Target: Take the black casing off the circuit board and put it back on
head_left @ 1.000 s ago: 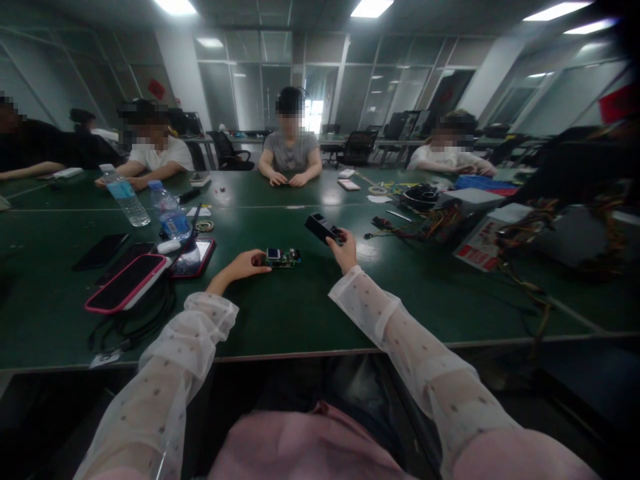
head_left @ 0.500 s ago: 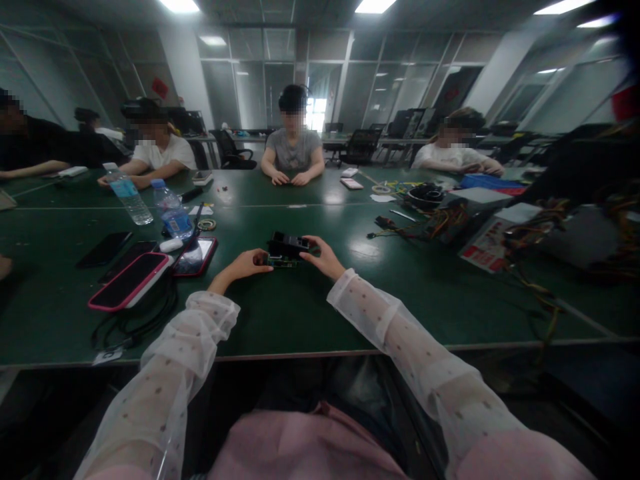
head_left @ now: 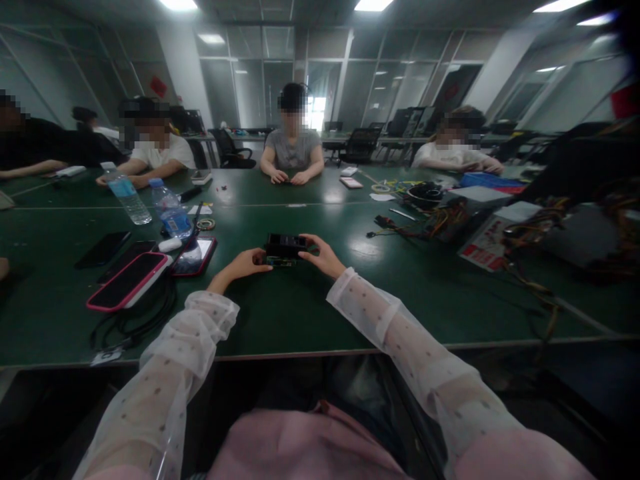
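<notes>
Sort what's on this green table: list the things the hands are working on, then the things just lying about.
In hand: black part, circuit board, left hand, right hand.

Lying about: water bottles, pink-cased phone, black phone, cable bundle.

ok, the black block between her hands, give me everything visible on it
The black block is a small, dark, boxy part, apparently plastic, wider than tall, with faint lighter slots on top. It sits on a small green circuit board, whose edge shows beneath it, on the green table. The right hand grips its right end; the left hand touches the board's left end. Finer detail is too small to tell.
</notes>
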A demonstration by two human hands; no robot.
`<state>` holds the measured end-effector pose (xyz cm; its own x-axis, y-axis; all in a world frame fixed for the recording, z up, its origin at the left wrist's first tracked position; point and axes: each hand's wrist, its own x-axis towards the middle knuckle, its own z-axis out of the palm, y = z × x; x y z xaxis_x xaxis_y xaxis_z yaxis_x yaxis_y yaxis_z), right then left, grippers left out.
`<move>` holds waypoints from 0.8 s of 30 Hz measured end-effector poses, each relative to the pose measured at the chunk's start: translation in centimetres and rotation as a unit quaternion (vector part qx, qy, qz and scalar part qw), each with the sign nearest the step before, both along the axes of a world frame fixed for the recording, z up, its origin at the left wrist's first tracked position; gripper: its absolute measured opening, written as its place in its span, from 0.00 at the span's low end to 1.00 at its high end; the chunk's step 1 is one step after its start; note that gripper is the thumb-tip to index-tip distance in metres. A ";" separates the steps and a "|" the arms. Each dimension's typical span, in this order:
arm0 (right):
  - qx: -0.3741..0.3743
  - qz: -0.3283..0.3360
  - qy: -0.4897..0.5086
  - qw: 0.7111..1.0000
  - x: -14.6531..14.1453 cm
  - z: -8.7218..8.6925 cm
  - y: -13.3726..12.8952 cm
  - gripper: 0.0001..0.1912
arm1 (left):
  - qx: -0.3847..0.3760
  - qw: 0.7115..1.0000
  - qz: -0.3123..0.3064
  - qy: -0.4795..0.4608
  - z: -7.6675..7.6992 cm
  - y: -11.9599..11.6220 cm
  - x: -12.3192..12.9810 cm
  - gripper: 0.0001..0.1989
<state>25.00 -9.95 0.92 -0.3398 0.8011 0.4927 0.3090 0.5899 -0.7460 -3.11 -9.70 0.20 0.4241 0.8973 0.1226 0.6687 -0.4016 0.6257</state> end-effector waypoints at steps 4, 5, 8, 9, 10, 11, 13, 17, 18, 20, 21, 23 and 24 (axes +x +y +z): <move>0.009 -0.004 -0.035 0.999 0.3 -0.4 0.2 0.28 | -0.001 1.000 0.002 0.003 0.0 0.1 0.0 0.30; 0.009 -0.004 -0.046 0.999 0.3 -0.6 0.3 0.28 | 0.000 1.000 -0.001 0.004 0.0 0.1 0.0 0.30; 0.010 0.001 -0.085 0.996 0.3 -1.3 0.3 0.28 | 0.000 1.000 -0.009 -0.002 -0.2 0.1 0.0 0.30; 0.012 0.003 -0.100 0.995 0.2 -1.6 0.3 0.30 | 0.000 1.000 -0.008 -0.008 -0.3 0.1 -0.1 0.31; 0.014 0.005 -0.115 0.993 0.2 -1.8 0.2 0.31 | 0.000 1.000 -0.005 -0.016 -0.3 0.2 -0.1 0.33; 0.018 0.005 -0.128 0.992 0.1 -1.9 0.1 0.33 | -0.003 1.000 -0.004 -0.023 -0.4 0.2 -0.1 0.35; 0.023 0.000 -0.143 0.989 0.0 -2.1 0.0 0.36 | -0.011 0.999 -0.008 -0.033 -0.4 0.2 -0.1 0.37; 0.009 -0.007 -0.138 0.990 0.0 -2.2 -0.1 0.38 | -0.018 0.999 -0.014 -0.033 -0.2 0.1 -0.1 0.34; 0.004 -0.005 -0.134 0.991 0.0 -2.2 -0.1 0.38 | -0.015 0.999 -0.011 -0.032 -0.2 0.0 -0.1 0.33; 0.000 -0.001 -0.127 0.992 0.2 -2.3 0.0 0.37 | -0.012 1.000 -0.006 -0.029 -0.1 0.0 0.0 0.32; -0.001 0.001 -0.123 0.992 0.2 -2.3 0.1 0.37 | -0.012 1.000 -0.004 -0.027 -0.1 -0.1 0.0 0.32; -0.004 0.007 -0.117 0.993 0.3 -2.4 0.2 0.34 | -0.012 1.000 0.000 -0.021 -0.1 0.0 0.0 0.32; -0.006 0.011 -0.115 0.993 0.4 -2.4 0.2 0.33 | -0.010 1.000 0.002 -0.018 -0.2 0.0 0.0 0.32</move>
